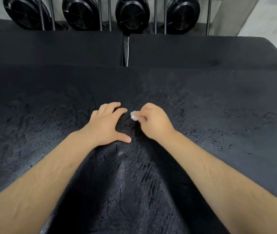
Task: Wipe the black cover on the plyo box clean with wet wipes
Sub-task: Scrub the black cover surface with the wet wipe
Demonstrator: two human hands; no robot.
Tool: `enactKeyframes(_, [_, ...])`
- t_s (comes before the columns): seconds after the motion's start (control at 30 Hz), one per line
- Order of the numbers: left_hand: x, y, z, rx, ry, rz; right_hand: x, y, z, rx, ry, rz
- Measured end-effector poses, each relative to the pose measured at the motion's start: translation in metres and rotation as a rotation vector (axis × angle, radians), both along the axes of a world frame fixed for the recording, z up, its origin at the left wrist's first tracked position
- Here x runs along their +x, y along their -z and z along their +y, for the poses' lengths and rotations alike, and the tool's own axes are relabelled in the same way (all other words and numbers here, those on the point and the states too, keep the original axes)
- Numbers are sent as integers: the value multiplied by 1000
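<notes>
A black cover (202, 115) is seen spread across the whole foreground, draped over a plyo box that is itself entirely hidden beneath it. The left hand (105, 125) is laid flat on the cover with fingers straight and thumb spread. Just beside it, a small balled wet wipe (134, 115) is pinched in the curled fingertips of the right hand (153, 122) and held at the surface. The cover is judged to be soft and napped, likely to drag and bunch under a damp wipe, so it is best pinned flat close to the spot being rubbed. The wipe, light and limp, is best kept wadded between thumb and fingers. Most of the wipe is concealed by the hand, and dirt can hardly be told from damp streaks on the dark pile. The cover's near edge is cut off by the frame, as are the round black discs (132, 14) behind metal bars at the top
</notes>
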State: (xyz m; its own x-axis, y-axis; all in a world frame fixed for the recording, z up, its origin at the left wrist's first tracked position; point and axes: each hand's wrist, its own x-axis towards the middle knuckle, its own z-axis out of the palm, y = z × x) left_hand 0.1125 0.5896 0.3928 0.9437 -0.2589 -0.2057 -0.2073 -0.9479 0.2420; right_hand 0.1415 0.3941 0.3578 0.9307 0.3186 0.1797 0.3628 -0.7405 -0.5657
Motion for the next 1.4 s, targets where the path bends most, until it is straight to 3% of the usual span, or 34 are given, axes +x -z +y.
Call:
enactKeyframes(0.1, [9, 6, 1, 18, -15, 138, 23, 5, -11, 39, 204, 68])
enactKeyframes(0.27, [12, 6, 2, 28, -25, 153, 1, 8, 13, -3, -93, -61])
enactKeyframes(0.43, [12, 5, 1, 35, -22, 175, 71, -1, -8, -27, 249, 103])
enactKeyframes(0.63, [17, 6, 3, 21, -25, 164, 26, 7, 24, -50, -72, -47])
enactKeyframes(0.77, [15, 3, 3, 6, -13, 183, 82, -3, 8, -8, 248, 136])
enactKeyframes(0.83, [17, 0, 6, 35, 0, 163, 80, -4, 20, 12, 304, 160])
enactKeyframes(0.93, [34, -5, 9, 67, 15, 25, 47, -7, 31, 50, 97, 118])
enactKeyframes(1.03, [56, -9, 7, 32, 15, -40, 69, -4, 9, -22, 122, 72])
enactKeyframes(1.17, [74, -3, 7, 64, 20, 118, 106, 0, 6, -45, 251, 97])
enactKeyframes(1.3, [82, 2, 8, 44, 16, 212, 77, 4, 7, 5, 3, 16])
enactKeyframes(1.4, [84, 0, 7, 41, 9, 231, 117, -2, -7, 28, 188, 65])
